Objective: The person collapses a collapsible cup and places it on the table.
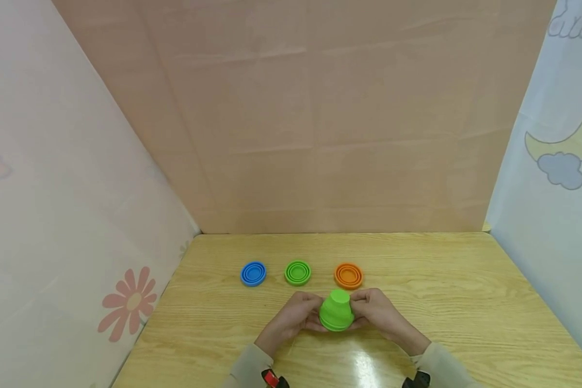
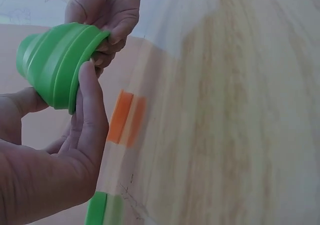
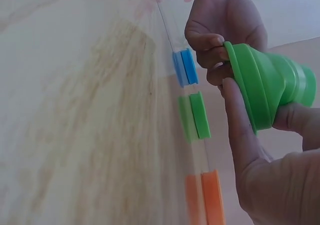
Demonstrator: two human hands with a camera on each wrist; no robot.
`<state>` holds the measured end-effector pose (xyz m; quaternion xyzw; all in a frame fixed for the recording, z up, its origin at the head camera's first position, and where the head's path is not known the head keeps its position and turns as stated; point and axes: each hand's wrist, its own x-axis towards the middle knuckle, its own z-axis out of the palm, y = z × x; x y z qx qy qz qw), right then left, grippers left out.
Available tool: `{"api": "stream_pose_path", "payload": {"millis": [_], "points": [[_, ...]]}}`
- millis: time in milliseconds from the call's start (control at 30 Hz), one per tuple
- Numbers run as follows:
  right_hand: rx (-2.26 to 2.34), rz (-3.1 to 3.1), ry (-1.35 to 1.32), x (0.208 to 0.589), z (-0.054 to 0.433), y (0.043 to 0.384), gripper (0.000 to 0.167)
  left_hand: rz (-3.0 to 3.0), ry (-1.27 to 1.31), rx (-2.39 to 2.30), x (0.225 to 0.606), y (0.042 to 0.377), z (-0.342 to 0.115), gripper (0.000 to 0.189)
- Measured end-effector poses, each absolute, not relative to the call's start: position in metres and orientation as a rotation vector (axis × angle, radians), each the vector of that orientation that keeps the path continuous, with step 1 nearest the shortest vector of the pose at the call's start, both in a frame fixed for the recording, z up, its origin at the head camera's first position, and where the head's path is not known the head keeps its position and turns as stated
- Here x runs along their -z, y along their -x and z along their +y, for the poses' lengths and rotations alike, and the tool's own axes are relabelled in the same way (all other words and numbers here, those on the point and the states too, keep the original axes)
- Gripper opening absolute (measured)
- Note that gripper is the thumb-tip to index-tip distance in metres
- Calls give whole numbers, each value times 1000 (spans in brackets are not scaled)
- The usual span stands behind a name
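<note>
Both hands hold a green collapsible cup (image 1: 337, 310), stretched out into its stepped cone, with its narrow base up and its wide rim down. My left hand (image 1: 298, 312) grips it from the left, thumb on the side wall and fingers at the rim. From the right, my right hand (image 1: 379, 315) grips the same cup in a like way. In the left wrist view the cup (image 2: 62, 67) appears tilted, its rim against the fingertips. The right wrist view shows the cup (image 3: 265, 85) above the tabletop, its inside hidden.
Behind the hands, a blue collapsed cup (image 1: 253, 274), a green collapsed cup (image 1: 298, 273) and an orange collapsed cup (image 1: 348, 276) lie in a row on the wooden table (image 1: 446, 280). A tan panel (image 1: 339, 134) stands along the back edge, with printed cloth walls at both sides.
</note>
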<state>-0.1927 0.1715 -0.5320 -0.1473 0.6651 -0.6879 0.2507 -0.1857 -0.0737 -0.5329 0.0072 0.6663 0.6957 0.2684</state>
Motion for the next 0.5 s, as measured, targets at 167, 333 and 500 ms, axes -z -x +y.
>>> {"api": "stream_pose_path", "payload": {"millis": [167, 333, 500], "points": [[1870, 1717, 361, 532, 171, 192, 37, 1898, -11, -1876, 532, 185, -73, 30], [1893, 1546, 408, 533, 174, 194, 46, 1964, -8, -1883, 533, 185, -73, 32], [1884, 1466, 458, 533, 176, 197, 62, 2024, 2, -1884, 536, 185, -73, 34]]}}
